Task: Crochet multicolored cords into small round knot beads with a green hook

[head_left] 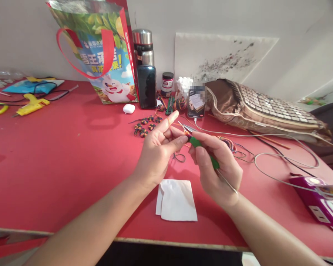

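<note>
My left hand (155, 155) pinches a small piece of multicoloured yarn work (187, 135) between thumb and fingers. Its index finger stretches forward with a strand of yarn (169, 123) over it. Wrapped in my right hand (219, 170) is a crochet hook with a green grip (194, 142), its metal tip at the yarn work by my left fingertips. The hook's thin metal end sticks out near the right wrist. Exact stitches are too small to make out. Beyond my left hand lie several small dark and orange crocheted pieces (143, 132). A loop of thin yarn (179, 158) rests below the hands.
A folded white tissue (179, 201) lies near the front edge. Behind stand a shopping bag (111, 66), a steel flask (144, 40), a dark phone (147, 87) and a lit phone (196, 105) with a cable. A yellow glue gun (32, 104) is left, a sequined bag (261, 107) right.
</note>
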Motion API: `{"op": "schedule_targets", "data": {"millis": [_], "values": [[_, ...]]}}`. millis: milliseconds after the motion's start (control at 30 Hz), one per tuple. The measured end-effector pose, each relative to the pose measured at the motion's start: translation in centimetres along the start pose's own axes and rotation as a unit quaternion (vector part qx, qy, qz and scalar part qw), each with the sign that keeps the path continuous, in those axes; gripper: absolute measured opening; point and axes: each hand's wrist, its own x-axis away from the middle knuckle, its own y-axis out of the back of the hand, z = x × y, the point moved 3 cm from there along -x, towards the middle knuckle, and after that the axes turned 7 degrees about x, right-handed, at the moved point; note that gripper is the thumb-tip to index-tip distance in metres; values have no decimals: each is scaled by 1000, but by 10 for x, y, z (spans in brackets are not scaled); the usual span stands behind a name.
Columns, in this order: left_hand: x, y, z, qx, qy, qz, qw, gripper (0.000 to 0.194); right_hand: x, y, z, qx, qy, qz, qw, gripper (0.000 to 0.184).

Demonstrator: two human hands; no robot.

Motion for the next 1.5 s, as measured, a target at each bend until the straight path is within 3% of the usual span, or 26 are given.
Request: {"op": "schedule_targets", "data": {"millis": [167,300,467,1100,1500], "values": [[-2,2,-9,-8,-25,33,999,55,-4,3,0,-108,-30,2,994,22],[-6,6,-11,-1,-39,29,999,54,-8,1,-5,-191,-80,13,978,22],[-10,10,-10,28,-28,36,999,53,-10,1,-6,-238,-76,14,968,19],[-11,10,-17,-4,-50,22,999,50,-13,10,-8,-213,-74,11,974,20],[-11,13,-21,-57,-73,32,995,59,-19,19,-5,-182,-85,-4,980,17]]}}
